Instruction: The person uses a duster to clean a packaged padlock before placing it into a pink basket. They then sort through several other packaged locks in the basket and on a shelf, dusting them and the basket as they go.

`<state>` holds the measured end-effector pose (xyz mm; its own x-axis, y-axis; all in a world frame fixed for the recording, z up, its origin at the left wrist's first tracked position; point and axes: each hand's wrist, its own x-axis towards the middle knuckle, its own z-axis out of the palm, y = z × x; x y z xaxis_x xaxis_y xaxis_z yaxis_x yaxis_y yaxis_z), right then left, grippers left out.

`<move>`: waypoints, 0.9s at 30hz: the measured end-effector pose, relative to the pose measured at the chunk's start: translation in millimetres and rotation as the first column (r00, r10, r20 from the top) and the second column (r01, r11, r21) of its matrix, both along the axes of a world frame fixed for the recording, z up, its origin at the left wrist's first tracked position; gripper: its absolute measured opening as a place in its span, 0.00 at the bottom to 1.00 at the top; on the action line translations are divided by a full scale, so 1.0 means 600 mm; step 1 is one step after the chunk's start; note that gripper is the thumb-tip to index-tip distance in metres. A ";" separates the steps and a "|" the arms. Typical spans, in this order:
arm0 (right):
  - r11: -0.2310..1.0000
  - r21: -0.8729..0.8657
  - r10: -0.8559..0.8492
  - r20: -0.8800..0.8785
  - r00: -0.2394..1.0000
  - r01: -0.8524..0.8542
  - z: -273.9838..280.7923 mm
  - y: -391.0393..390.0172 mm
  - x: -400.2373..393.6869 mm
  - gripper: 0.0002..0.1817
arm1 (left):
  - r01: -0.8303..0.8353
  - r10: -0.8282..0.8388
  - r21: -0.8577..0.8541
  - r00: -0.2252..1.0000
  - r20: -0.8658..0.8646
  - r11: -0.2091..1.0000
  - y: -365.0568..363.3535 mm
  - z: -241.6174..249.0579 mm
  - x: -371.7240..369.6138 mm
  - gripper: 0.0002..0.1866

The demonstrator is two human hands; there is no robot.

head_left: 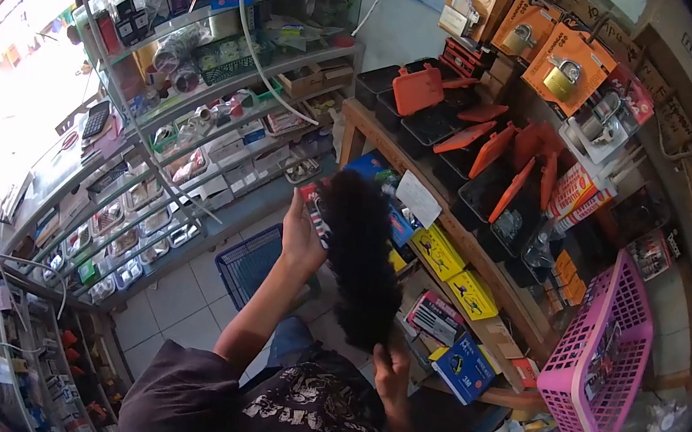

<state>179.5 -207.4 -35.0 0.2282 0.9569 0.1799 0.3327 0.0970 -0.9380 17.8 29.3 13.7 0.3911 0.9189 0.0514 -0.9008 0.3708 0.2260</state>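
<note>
A long, fluffy black duster (pixel 361 257) lies across the middle of the view, its upper end near the shelf bench. At its lower end my right hand (pixel 389 370) is closed, fingers wrapped round the base, whose handle is hidden. My left hand (pixel 302 232) is raised at the left side of the duster, beside a red and white packet (pixel 315 210). Its fingers point up and are partly hidden behind the packet and the duster, so what it grips is unclear.
Right of the duster, a wooden bench (pixel 357 117) bears black bins with orange lids (pixel 418 90). Yellow boxes (pixel 472 294) sit below. A pink basket (pixel 565 380) stands farther right. Glass shelves (pixel 225 135) line the left, and a blue crate (pixel 245 264) rests on the tiled floor.
</note>
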 end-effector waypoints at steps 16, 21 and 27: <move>0.977 -0.198 0.075 -0.047 0.996 -0.083 -0.032 -0.043 0.035 0.16 | 0.012 -0.002 -0.063 0.988 0.154 0.998 0.020 0.006 -0.015 0.35; 0.980 -0.191 0.035 -0.105 0.994 -0.054 -0.049 -0.051 0.043 0.15 | 0.030 -0.011 -0.096 0.981 0.192 0.995 0.013 0.008 -0.012 0.35; 0.980 -0.191 0.034 -0.086 0.996 -0.050 -0.034 -0.049 0.046 0.14 | 0.034 -0.031 -0.049 0.998 0.060 0.998 0.013 0.003 -0.006 0.38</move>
